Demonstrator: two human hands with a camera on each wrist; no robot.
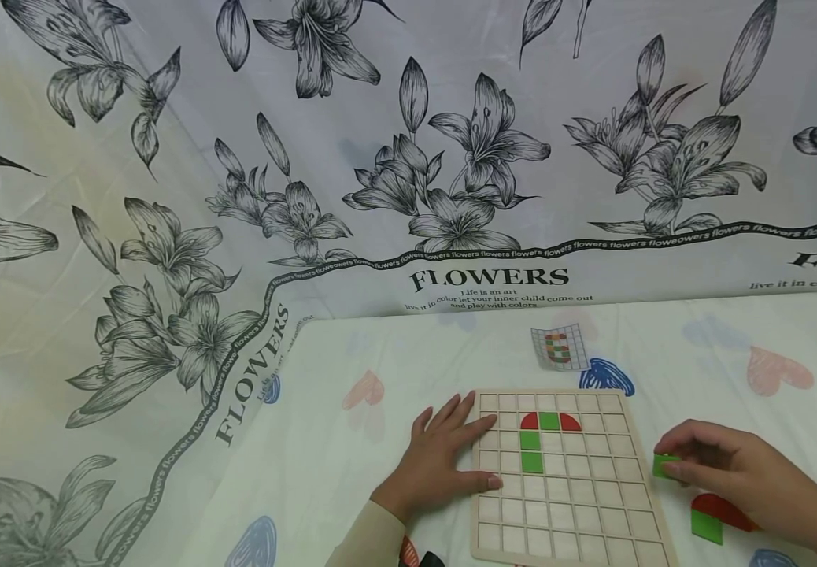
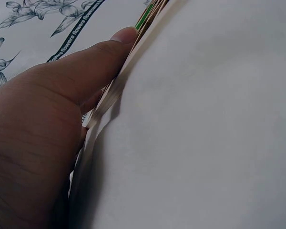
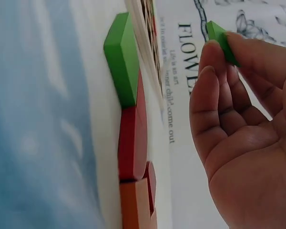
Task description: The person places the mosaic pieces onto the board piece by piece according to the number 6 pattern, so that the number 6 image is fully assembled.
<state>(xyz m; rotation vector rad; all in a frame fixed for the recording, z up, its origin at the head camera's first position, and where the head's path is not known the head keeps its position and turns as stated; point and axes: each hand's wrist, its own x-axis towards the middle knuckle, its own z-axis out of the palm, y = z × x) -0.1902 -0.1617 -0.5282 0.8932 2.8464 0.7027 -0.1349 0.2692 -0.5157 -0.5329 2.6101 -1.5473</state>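
A wooden grid board [image 1: 596,492] lies on the table. Set in its cells are two red rounded-corner blocks [image 1: 570,423] with a green square [image 1: 549,421] between them, and two more green squares [image 1: 532,462] below the left one. My left hand [image 1: 430,461] rests on the board's left edge, fingers spread, thumb lying over the rim. To the right of the board, my right hand [image 1: 727,468] pinches a green block [image 3: 221,42] between thumb and fingertips, raised above the tabletop in the right wrist view.
Under my right hand lie a loose green block [image 1: 706,526] and red blocks [image 1: 723,510]; the right wrist view adds an orange block [image 3: 133,205]. Behind the board sits a small pattern card [image 1: 560,347]. A flower-printed cloth [image 1: 380,118] hangs behind the table.
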